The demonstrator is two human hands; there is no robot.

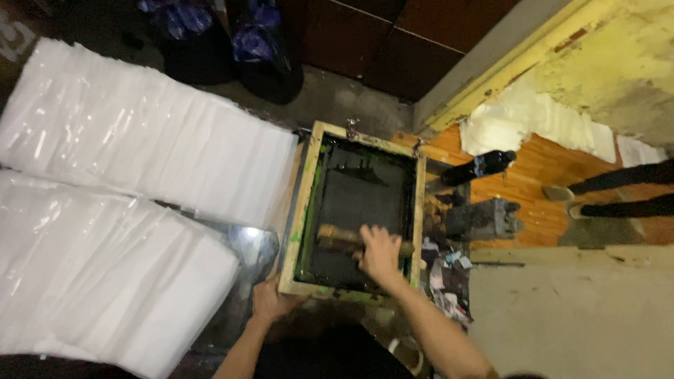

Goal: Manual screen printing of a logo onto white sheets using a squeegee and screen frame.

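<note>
I'm looking down on a dim, cluttered work spot: a worn orange floor [533, 175] with peeling yellow wall [618, 63] at the top right, and dark bags [232, 42] at the top. On the left, two big spreads of overlapped white sheets [133, 140] fan out across the table, one above the other. Between them and the floor sits a wooden printing frame [303, 203] with a dark, ink-covered screen [358, 203] inside it. My right hand [379, 253] is down inside the frame, fingers curled over a wooden squeegee [340, 240] that lies across the lower part of the screen. My left hand [270, 302] rests at the frame's near left corner, fingers closed around its bottom edge. Just right of the frame stands a dark bottle [477, 167] lying tilted on the floor, with a grey block-like thing [484, 219] below it and crumpled stained rags [446, 277] near my right forearm. Someone else's legs and shoes [604, 198] show at the far right
</note>
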